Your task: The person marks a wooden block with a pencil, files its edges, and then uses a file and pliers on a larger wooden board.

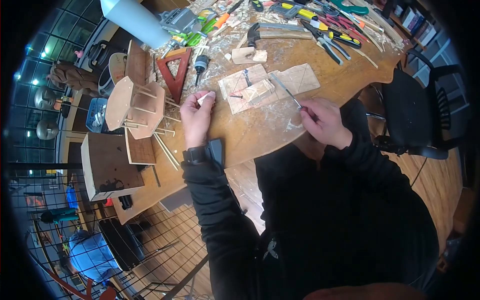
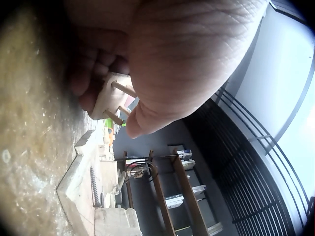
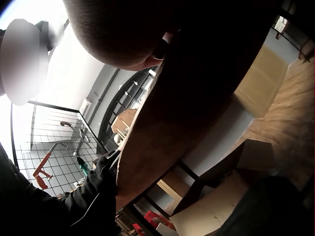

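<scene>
My left hand [image 1: 196,122] pinches a small pale wooden piece [image 1: 204,98] between thumb and fingers, over the table's near side. In the left wrist view this wooden piece [image 2: 109,101] has short pegs [image 2: 124,89] sticking out of it. My right hand [image 1: 324,120] grips a slim grey metal file [image 1: 285,89] by its near end; its far end points at the boards. Flat wooden boards with pencil lines [image 1: 303,80] lie between the hands, with a small wood block [image 1: 259,92] and a dark screw [image 1: 235,96] on them. The right wrist view shows that hand only in shadow.
A hammer [image 1: 280,35], pliers [image 1: 327,48] and other tools lie among shavings at the back. Left of my left hand are a red triangle square [image 1: 176,67], a screwdriver [image 1: 200,65], a dowel-legged wooden model [image 1: 145,107] and a box [image 1: 110,162]. A chair [image 1: 412,110] stands right.
</scene>
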`<state>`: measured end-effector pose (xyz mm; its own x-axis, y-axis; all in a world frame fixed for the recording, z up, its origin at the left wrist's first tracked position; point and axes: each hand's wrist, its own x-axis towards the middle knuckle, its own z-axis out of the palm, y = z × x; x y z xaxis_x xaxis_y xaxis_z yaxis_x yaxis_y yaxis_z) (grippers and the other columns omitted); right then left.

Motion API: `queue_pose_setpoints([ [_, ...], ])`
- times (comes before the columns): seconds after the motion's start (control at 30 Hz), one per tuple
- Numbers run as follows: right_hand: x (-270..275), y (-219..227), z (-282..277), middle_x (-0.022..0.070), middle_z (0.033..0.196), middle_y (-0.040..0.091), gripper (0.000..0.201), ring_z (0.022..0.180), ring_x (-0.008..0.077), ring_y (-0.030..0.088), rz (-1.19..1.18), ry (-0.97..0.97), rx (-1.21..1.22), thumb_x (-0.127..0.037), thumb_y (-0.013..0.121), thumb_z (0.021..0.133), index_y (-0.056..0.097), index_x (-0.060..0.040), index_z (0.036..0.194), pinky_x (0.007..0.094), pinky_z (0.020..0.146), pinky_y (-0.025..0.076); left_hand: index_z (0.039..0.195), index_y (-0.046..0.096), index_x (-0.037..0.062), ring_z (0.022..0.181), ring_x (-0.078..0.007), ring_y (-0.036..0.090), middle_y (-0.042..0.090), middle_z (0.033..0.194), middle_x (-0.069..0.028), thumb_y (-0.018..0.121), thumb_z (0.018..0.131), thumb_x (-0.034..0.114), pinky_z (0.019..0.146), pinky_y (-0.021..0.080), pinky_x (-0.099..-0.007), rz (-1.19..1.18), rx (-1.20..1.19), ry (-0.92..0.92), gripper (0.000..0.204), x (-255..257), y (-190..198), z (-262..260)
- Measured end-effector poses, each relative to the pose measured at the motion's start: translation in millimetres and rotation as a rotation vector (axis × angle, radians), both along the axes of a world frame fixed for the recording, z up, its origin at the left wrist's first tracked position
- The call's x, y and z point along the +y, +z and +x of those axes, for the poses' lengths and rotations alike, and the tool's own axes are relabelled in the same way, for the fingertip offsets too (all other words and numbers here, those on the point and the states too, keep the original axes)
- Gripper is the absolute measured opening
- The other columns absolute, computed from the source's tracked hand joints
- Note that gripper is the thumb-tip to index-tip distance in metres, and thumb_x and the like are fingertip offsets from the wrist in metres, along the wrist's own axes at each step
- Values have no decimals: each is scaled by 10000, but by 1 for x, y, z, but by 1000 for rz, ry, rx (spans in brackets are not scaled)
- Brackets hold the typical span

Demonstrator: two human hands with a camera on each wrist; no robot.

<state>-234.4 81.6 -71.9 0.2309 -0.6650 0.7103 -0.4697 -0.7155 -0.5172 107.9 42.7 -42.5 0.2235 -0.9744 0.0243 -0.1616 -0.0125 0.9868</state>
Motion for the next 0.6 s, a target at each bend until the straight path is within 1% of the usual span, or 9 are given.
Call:
queue_pose_setpoints([
  [0.07, 1, 1, 0, 114, 747, 661, 162, 621, 277, 650, 9, -3, 12, 5, 729, 838, 718, -5, 999, 377, 585, 519, 1100, 705, 18, 775, -59, 607, 697, 906, 11, 759, 983, 176, 708, 473, -219, -4, 4, 5, 204, -1, 0, -1],
  [0.3, -1, 0, -1, 109, 751, 658, 176, 611, 271, 642, 6, -1, 3, 15, 732, 831, 715, -8, 1004, 371, 575, 512, 1101, 704, 18, 764, -49, 597, 693, 903, 20, 755, 985, 164, 690, 459, -209, -16, 0, 3, 194, -1, 0, -2],
  [0.43, -1, -1, -1, 121, 760, 663, 187, 625, 294, 650, 8, 5, 11, 15, 732, 828, 715, -9, 1013, 380, 584, 519, 1105, 703, 19, 767, -46, 596, 694, 908, 23, 756, 986, 164, 690, 456, -207, -21, -14, -1, 195, -1, -2, -1],
  [0.5, -1, -1, -1, 127, 762, 664, 190, 631, 304, 653, 0, 4, 11, 14, 732, 828, 715, -9, 1016, 384, 588, 521, 1104, 707, -23, 815, -48, 576, 688, 936, 12, 767, 978, 139, 734, 464, -215, -15, 7, 5, 214, -1, -1, -1],
  [0.6, -1, 0, -2, 137, 770, 668, 189, 644, 319, 659, 8, 6, 4, 11, 731, 829, 714, -6, 1017, 391, 597, 527, 1105, 707, -24, 818, -48, 580, 691, 941, 11, 767, 979, 134, 740, 469, -217, -13, 20, 4, 211, -1, -2, -1],
])
